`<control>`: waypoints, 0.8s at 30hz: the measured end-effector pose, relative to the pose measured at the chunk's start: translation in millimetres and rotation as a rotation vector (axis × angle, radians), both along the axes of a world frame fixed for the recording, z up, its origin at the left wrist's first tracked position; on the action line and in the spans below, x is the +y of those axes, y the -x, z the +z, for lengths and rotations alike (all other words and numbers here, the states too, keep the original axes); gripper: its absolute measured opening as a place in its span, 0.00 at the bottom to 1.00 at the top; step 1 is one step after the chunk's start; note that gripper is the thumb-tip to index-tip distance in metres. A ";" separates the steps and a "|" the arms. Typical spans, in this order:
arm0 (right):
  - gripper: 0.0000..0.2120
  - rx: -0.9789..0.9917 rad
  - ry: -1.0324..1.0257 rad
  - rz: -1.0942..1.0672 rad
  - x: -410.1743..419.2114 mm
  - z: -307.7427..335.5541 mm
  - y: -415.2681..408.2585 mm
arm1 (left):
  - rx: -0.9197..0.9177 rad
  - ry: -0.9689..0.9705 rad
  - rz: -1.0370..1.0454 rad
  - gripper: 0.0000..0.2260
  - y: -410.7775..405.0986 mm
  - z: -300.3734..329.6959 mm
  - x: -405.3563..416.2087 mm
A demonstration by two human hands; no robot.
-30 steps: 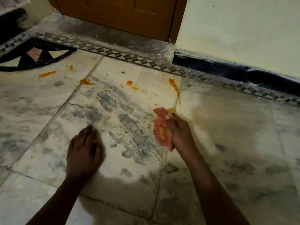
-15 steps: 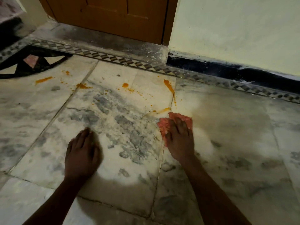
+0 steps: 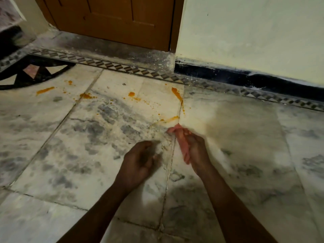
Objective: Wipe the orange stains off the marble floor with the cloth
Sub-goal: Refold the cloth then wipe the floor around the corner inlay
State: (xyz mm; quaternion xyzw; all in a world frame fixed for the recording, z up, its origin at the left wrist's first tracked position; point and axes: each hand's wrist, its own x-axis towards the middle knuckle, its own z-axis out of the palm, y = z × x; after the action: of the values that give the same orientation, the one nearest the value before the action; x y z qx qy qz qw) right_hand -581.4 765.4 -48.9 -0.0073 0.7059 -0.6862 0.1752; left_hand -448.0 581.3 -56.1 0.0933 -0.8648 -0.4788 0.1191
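I am looking down at the marble floor [image 3: 245, 137], both hands low over the tiles. My right hand [image 3: 194, 148] is gripping the cloth [image 3: 182, 142], a pink bunched strip running from beyond the fingertips down along the inner edge of the palm; the cloth is lifted or only lightly brushing the floor, I cannot tell which. My left hand [image 3: 140, 160] is hanging just beside it, fingers curled loosely inward, holding nothing that I can see; it is motion-blurred, so I cannot tell if it is touching the floor.

Progress, as I am judging it: most of the work is remaining. The nearest streak [image 3: 171, 118] is lying just ahead of the cloth tip, near the tile joint. Beyond it I am counting at least 4 more marks: a long smear [image 3: 177, 94] on the joint near the patterned border [image 3: 122, 68], a blob [image 3: 131, 94] with a spray of fine specks, a patch [image 3: 85, 96] on the next joint, and a far streak [image 3: 45, 90] with a small dot [image 3: 70, 82] above it. The marble to the right of the cloth is showing no orange. I am reading this as an early stage, cloth being regathered for the next pass.
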 end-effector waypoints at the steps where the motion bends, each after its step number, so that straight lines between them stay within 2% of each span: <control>1: 0.21 -0.159 0.220 -0.051 0.0 5.7 -2.6 | 0.014 -0.025 -0.010 0.17 4.8 4.7 9.1; 3: 0.26 -0.433 0.524 -0.115 -0.8 16.8 -12.6 | 0.032 -0.093 -0.026 0.18 13.3 12.7 21.6; 6: 0.27 -0.615 0.713 -0.035 -2.3 27.3 -28.7 | 0.029 -0.147 -0.062 0.18 20.0 25.5 30.3; 9: 0.26 -0.650 0.811 -0.055 -7.9 31.8 -36.7 | 0.027 -0.103 -0.068 0.19 17.9 29.8 29.7; 14: 0.26 -0.644 0.837 -0.021 -18.7 39.2 -49.7 | 0.096 0.021 -0.042 0.20 10.1 30.0 33.1; 18: 0.36 -0.672 0.897 -0.078 -24.8 35.8 -56.6 | 0.181 0.218 -0.030 0.15 6.7 30.0 37.3; 20: 0.26 -0.669 0.888 -0.115 -29.5 37.3 -59.2 | 0.251 0.334 -0.029 0.13 4.0 31.0 38.3; 22: 0.20 -0.649 0.916 -0.122 -31.0 36.1 -60.2 | 0.262 0.232 0.092 0.11 2.7 37.3 37.4; 24: 0.18 -0.595 0.981 -0.172 -25.3 34.3 -62.6 | 0.213 -0.071 0.320 0.07 7.5 50.0 32.2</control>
State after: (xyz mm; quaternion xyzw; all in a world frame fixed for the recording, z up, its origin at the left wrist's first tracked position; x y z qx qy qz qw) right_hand -518.8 740.1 -14.6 0.1631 0.2239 -0.9174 0.2859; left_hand -455.5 613.5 -6.0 0.1826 -0.8041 -0.4909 0.2811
